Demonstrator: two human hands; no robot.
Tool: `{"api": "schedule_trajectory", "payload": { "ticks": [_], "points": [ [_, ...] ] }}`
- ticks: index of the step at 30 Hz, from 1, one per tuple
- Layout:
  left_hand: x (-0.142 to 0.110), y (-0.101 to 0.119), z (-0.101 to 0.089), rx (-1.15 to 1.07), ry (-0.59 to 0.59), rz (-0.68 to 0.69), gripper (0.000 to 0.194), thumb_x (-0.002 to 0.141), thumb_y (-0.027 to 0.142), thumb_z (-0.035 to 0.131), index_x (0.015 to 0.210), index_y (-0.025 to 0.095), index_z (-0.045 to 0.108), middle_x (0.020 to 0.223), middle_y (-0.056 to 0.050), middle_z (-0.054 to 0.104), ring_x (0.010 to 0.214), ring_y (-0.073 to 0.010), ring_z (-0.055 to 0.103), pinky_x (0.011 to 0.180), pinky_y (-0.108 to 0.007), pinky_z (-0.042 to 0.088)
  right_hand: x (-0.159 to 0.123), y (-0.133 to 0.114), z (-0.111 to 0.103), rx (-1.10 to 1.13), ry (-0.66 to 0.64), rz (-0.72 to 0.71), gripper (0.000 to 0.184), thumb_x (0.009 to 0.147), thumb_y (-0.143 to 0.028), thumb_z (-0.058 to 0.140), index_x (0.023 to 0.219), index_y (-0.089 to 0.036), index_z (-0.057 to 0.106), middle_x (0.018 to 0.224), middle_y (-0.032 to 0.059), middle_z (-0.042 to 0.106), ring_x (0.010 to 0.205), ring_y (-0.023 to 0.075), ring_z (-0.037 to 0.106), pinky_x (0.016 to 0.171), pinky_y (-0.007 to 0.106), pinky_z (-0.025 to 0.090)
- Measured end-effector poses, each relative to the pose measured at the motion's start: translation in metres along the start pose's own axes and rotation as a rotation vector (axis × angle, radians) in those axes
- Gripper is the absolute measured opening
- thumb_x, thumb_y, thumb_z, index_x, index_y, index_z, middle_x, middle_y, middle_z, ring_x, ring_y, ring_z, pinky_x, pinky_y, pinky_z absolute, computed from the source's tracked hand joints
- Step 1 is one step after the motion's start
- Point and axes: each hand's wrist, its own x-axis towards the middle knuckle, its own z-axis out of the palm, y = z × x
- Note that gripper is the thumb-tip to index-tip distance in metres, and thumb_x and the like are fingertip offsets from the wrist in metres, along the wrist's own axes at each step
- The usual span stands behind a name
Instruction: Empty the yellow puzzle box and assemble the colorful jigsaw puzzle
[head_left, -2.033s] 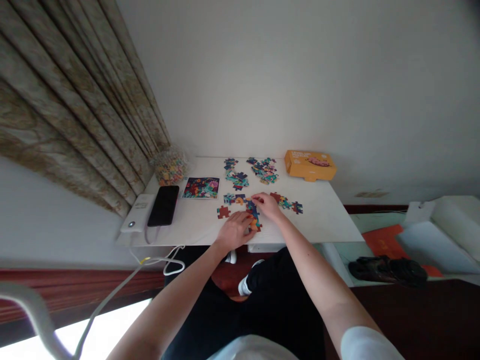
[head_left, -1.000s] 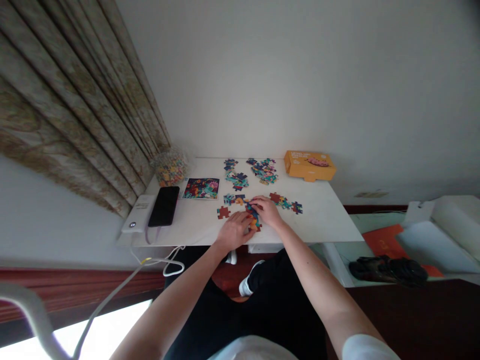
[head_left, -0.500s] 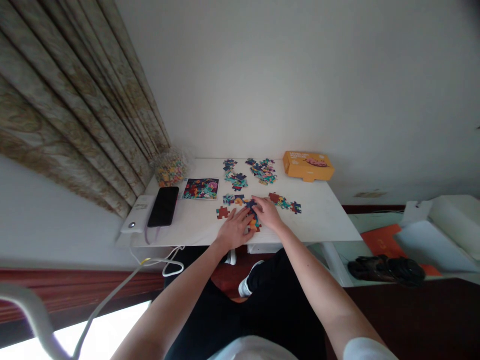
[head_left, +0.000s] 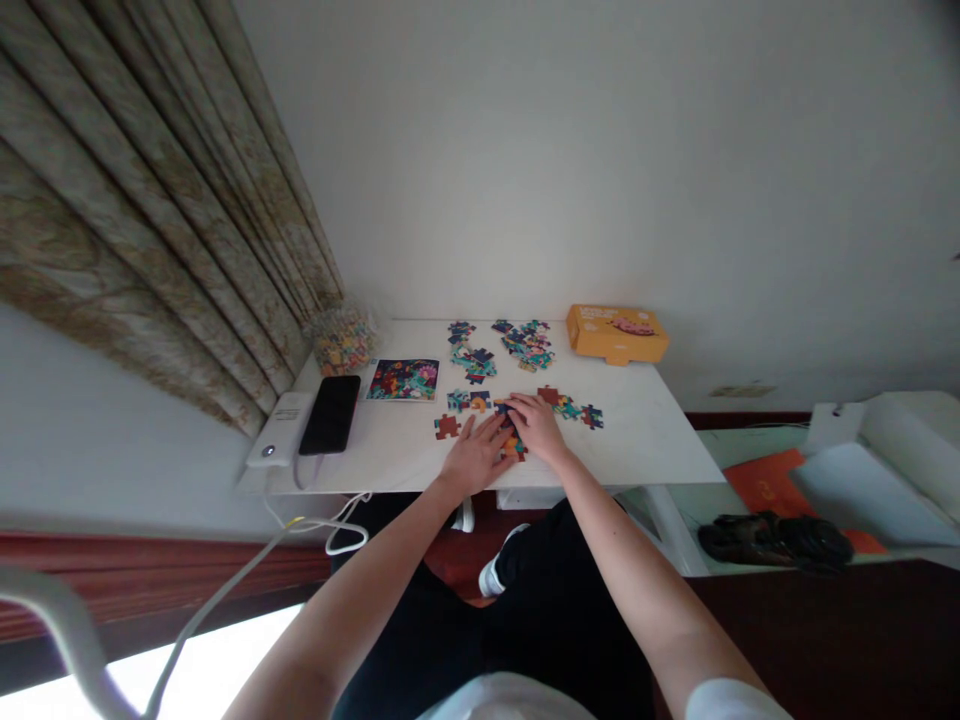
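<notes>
Jigsaw section (head_left: pixel 515 445) sits just below the frame's centre on the white surface (head_left: pixel 637 455). On my feed, the left hand (head_left: pixel 474 457) lies flat across it, fingers spread and released. The right hand (head_left: pixel 537 428) curls over its upper end; whether it pinches a piece, I cannot tell. An orange carton (head_left: pixel 618 334) sits right of centre.

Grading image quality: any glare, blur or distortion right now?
Head view: lower-left bright patch blown out; wall dim, brightest near its middle; lettering on the orange box and detail on the puzzle pieces soft; curtain leaning, likely wide-angle distortion.
</notes>
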Motion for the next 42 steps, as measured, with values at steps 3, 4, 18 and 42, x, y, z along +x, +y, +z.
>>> {"api": "schedule_trajectory", "payload": {
  "ticks": [3,4,18,42],
  "points": [
    [-0.003,0.000,-0.002,-0.009,0.059,-0.021,0.042,0.102,0.044,0.056,0.136,0.020,0.060,0.149,-0.016,0.059,0.142,-0.0284,0.051,0.124,-0.058,0.031,-0.008,-0.002,-0.004,0.028,-0.010,-0.050,0.036,0.103,-0.026,0.050,0.134,-0.027,0.069,0.141,0.0090,0.066,0.128,0.0272,0.060,0.111,0.049,0.045],
    [-0.004,-0.001,-0.002,-0.011,0.093,-0.036,0.038,0.102,0.041,0.055,0.133,0.020,0.062,0.145,-0.015,0.061,0.139,-0.0284,0.054,0.123,-0.057,0.033,-0.013,-0.004,-0.006,0.014,-0.026,-0.069,0.038,0.103,-0.027,0.050,0.138,-0.028,0.066,0.145,0.0086,0.063,0.132,0.0273,0.058,0.113,0.050,0.044],
    [0.011,-0.049,-0.016,-0.123,0.310,-0.250,0.037,0.087,0.009,0.056,0.121,0.020,0.067,0.127,-0.012,0.069,0.123,-0.0263,0.063,0.111,-0.044,0.049,-0.027,-0.024,-0.020,-0.071,-0.143,-0.152,0.041,0.095,-0.042,0.068,0.133,-0.026,0.070,0.146,0.0132,0.062,0.139,0.0323,0.053,0.116,0.056,0.037],
    [0.118,-0.086,-0.022,-0.527,-0.032,-0.433,0.037,0.075,0.008,0.069,0.111,0.016,0.068,0.099,-0.005,0.074,0.088,-0.0186,0.069,0.080,-0.028,0.056,-0.024,-0.025,-0.024,-0.049,-0.132,-0.187,0.036,0.090,-0.043,0.076,0.121,-0.026,0.073,0.139,0.0109,0.066,0.130,0.0311,0.057,0.112,0.053,0.039]
  ]
}}
